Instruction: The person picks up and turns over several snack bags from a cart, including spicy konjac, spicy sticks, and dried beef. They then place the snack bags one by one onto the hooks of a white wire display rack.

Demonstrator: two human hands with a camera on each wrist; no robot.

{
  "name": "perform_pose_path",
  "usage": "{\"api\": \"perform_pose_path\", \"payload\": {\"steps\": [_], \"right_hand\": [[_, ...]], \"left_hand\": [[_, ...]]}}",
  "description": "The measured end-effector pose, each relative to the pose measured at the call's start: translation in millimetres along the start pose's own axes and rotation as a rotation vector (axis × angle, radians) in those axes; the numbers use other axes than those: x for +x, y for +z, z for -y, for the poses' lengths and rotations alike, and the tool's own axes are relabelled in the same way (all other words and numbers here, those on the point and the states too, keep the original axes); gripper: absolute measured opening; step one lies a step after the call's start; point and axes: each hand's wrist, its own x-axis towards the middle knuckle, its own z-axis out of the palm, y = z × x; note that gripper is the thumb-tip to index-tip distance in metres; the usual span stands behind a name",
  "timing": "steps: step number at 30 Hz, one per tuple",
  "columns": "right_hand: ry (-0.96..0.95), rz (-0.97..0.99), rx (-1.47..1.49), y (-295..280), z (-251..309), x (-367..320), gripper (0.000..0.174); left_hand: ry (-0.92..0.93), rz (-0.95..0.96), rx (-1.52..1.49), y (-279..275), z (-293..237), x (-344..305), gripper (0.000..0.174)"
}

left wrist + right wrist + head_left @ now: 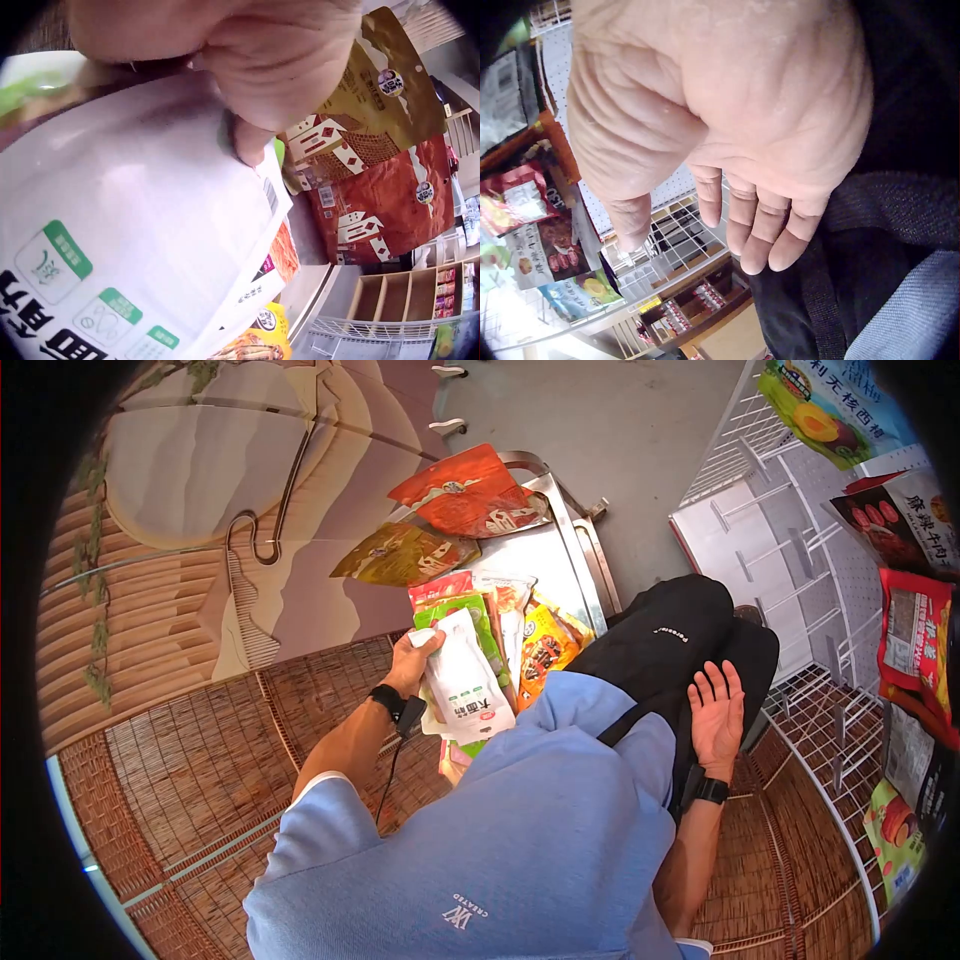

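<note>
My left hand (408,663) grips a white food pouch (463,668) at its upper left edge, the thumb lying on its front. Green and black print shows on the pouch in the left wrist view. Beneath it lie several colourful snack packets, among them a green one (460,608) and a yellow-orange one (545,643). An olive-gold pouch (405,555) and a red-orange pouch (468,490) stand beyond them. My right hand (716,722) is held palm up beside my black-clad leg, fingers extended. Nothing lies in that palm in the right wrist view.
The packets sit on a metal cart (545,565) with a rail. At the right stands a white wire rack (828,760) with hanging snack bags, including a red one (915,625) and a blue-green one (825,420). A woven panel (190,770) is on the left.
</note>
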Motion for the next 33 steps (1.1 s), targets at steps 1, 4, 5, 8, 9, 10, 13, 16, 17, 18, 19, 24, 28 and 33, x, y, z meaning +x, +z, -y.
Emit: {"api": "perform_pose_path", "payload": {"steps": [1,4,5,8,9,10,13,16,17,18,19,24,28,33], "right_hand": [[-0.001,-0.001,-0.001,0,0,0,0.061],[0.002,0.006,0.002,-2,-1,1,0.061],[0.002,0.013,0.003,-2,-1,1,0.061],[-0.002,0.013,-0.003,0,0,1,0.061],[0.0,0.007,-0.009,1,1,0,0.061],[-0.005,0.005,-0.011,0,1,-1,0.061],[-0.013,-0.008,-0.008,0,0,0,0.062],[-0.017,-0.004,0.003,0,-2,0,0.062],[-0.015,0.002,0.006,0,-2,1,0.062],[-0.015,0.007,0.008,0,-2,1,0.062],[-0.016,0.009,0.009,0,-2,2,0.062],[-0.005,-0.005,0.008,-1,0,1,0.062],[-0.011,-0.007,0.01,0,1,-1,0.062],[-0.01,-0.001,-0.003,1,1,0,0.06]], "left_hand": [[0.001,0.072,-0.022,7,-12,-7,0.044],[0.018,0.201,-0.002,17,-16,1,0.041],[0.035,0.263,0.042,20,-15,7,0.041],[0.103,0.084,0.222,59,-28,0,0.042],[0.129,0.082,0.308,60,-18,13,0.057],[0.131,0.087,0.308,63,-12,19,0.057],[0.213,-0.084,0.418,69,4,34,0.096],[0.228,-0.102,0.527,73,1,30,0.105],[0.23,-0.104,0.528,72,-3,29,0.105],[0.143,-0.001,0.437,72,-7,29,0.108],[0.057,0.103,0.345,73,-11,29,0.11],[-0.048,0.123,0.354,88,-31,20,0.1],[-0.137,0.234,0.25,93,-36,22,0.073],[-0.097,0.321,0.269,106,-51,12,0.059]]}}
